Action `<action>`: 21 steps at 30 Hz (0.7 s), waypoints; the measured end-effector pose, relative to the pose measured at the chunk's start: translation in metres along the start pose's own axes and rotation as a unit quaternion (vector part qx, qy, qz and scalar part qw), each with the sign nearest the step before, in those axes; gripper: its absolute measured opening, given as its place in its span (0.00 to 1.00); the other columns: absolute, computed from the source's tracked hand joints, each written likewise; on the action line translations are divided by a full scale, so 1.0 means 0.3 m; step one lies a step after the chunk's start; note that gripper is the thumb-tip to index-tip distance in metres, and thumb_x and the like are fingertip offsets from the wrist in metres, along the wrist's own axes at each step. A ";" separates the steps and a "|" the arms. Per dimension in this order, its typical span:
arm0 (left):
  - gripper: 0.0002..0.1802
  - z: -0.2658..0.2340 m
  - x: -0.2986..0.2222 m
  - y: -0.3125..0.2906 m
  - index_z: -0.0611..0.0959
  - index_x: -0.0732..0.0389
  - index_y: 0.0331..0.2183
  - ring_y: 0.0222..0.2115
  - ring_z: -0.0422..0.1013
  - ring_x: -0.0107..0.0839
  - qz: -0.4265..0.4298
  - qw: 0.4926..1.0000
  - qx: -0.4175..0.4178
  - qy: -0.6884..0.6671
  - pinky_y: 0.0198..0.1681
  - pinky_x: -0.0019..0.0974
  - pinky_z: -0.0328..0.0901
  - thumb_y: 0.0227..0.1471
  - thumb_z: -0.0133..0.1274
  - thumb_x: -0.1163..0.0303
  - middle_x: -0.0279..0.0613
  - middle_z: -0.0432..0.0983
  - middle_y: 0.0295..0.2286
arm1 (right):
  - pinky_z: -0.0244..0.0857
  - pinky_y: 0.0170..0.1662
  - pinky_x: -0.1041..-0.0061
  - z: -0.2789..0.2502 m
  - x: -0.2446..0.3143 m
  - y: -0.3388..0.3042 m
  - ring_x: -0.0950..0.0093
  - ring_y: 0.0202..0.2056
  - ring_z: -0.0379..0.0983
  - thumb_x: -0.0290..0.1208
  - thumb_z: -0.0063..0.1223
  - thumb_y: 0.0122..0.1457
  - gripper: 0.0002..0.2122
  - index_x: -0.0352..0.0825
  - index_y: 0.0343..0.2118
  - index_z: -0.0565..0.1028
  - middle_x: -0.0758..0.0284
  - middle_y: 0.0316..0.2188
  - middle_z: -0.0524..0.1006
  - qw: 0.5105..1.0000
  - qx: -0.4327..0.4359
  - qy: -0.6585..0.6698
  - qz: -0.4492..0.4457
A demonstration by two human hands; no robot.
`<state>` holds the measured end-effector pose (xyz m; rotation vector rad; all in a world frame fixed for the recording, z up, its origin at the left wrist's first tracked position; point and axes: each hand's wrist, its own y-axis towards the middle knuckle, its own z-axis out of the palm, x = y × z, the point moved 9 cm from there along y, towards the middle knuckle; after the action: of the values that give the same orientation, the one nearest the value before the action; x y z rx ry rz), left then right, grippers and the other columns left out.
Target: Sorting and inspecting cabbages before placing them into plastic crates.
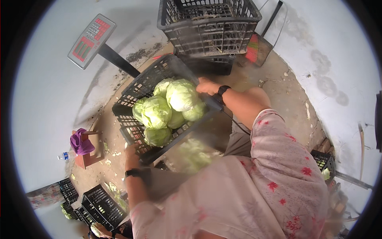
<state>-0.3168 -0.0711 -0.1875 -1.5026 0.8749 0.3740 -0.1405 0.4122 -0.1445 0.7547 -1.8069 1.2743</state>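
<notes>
A black plastic crate (pixel 129 93) with slotted sides sits askew in front of me, with several pale green cabbages (pixel 156 112) heaped inside. My left hand (pixel 131 150) is closed on the crate's near left corner, its fingers partly hidden by the wall. On the far right side, my right hand (pixel 207 86) is wrapped round the crate's rim. Both wrists wear dark bands. Under the near right side of the crate lie blurred cabbage leaves (pixel 193 153).
Stacked black crates (pixel 209 36) stand beyond. A scale display (pixel 91 40) rises on a post at left. A wooden stool (pixel 87 155) bears a purple cloth (pixel 81 142), near a bottle (pixel 63 156). More crates (pixel 104 207) lie lower left; another crate (pixel 323 160) is at right.
</notes>
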 end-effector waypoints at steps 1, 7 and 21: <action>0.12 0.001 0.020 -0.007 0.76 0.63 0.39 0.26 0.71 0.36 -0.007 1.000 0.009 -0.011 0.22 0.38 0.68 0.50 0.48 0.79 0.43 0.74 0.32 | 0.63 0.37 0.70 -0.004 -0.018 0.016 0.70 0.32 0.70 0.30 0.52 0.45 0.18 0.32 0.42 0.75 0.65 0.28 0.74 1.000 -0.004 0.000 -0.020; 0.14 -0.080 0.245 0.051 0.77 0.61 0.36 0.25 0.70 0.37 -0.071 0.995 0.007 -0.074 0.21 0.41 0.67 0.44 0.46 0.83 0.40 0.74 0.29 | 0.66 0.37 0.67 -0.016 0.028 0.015 0.65 0.35 0.76 0.29 0.51 0.45 0.19 0.33 0.44 0.76 0.58 0.31 0.78 0.985 -0.038 -0.170 0.012; 0.17 0.014 0.210 -0.223 0.75 0.59 0.38 0.27 0.70 0.36 -0.062 0.996 0.027 -0.050 0.24 0.41 0.66 0.43 0.43 0.83 0.38 0.74 0.30 | 0.63 0.26 0.66 -0.051 -0.128 -0.251 0.67 0.24 0.75 0.28 0.50 0.45 0.12 0.33 0.34 0.79 0.59 0.23 0.78 0.968 -0.024 -0.228 0.101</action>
<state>-0.2270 -0.0915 -0.1849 -1.4675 0.7036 0.3278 -0.0553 0.4038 -0.1382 0.9113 -2.3252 1.2494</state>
